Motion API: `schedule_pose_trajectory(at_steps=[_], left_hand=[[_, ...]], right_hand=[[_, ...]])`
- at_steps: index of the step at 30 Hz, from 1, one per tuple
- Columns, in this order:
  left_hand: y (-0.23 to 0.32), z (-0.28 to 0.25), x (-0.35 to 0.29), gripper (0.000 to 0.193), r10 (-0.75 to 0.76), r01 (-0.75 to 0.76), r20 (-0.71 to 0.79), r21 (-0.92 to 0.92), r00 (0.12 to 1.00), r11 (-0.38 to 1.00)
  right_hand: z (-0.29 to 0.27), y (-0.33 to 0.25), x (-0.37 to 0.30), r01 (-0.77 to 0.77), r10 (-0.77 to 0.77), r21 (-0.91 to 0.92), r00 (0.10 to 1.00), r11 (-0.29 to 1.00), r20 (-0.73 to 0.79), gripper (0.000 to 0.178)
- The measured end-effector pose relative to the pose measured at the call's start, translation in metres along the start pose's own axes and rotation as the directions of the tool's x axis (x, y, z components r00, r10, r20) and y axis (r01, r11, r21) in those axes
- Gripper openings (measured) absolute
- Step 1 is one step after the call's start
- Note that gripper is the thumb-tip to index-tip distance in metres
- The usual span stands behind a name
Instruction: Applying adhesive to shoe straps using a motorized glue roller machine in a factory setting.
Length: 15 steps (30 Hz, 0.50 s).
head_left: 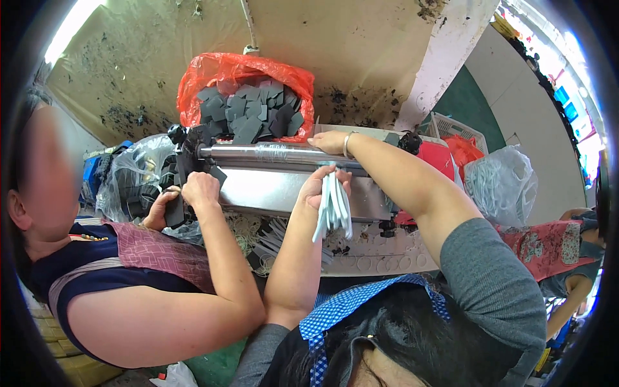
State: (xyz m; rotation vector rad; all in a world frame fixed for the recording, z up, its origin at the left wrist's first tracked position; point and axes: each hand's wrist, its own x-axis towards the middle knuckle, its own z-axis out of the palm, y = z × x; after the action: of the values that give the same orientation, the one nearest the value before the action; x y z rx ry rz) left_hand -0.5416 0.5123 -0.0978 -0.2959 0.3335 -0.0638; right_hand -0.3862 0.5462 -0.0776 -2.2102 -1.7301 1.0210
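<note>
My left hand [315, 187] is closed around a bundle of pale bluish-white strips [334, 209], whose ends hang down over the front of a roller machine [258, 187]. Just behind it, my right hand [330, 142] lies with fingers stretched out along the back of the shiny metal roller [274, 153]. A light bangle circles that wrist. Below the roller slopes a bare metal plate, partly hidden by my left hand and the strips. What lies under my right fingers, if anything, cannot be made out.
At left a co-worker's hands [201, 190] handle dark grey pieces at the machine's end. Behind stands a red plastic bag [193, 84] of grey pieces. Loose strips [277, 240] lie below the machine; a clear bag [501, 180] sits at right, near another person.
</note>
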Motion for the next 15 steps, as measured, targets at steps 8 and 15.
schedule_pose_trajectory(at_steps=[8,15], left_hand=[[-0.002,-0.016,-0.004,0.06,-0.014,0.016,0.095,-0.014,0.995,1.0],[-0.058,-0.022,-0.024,0.102,0.151,-0.192,0.31,0.104,0.939,0.976]], right_hand=[[-0.003,0.003,-0.001,0.075,-0.086,0.125,0.992,0.989,0.092,0.048],[0.011,-0.011,-0.081,0.33,-0.497,-0.38,0.678,0.864,-0.542,0.027]])
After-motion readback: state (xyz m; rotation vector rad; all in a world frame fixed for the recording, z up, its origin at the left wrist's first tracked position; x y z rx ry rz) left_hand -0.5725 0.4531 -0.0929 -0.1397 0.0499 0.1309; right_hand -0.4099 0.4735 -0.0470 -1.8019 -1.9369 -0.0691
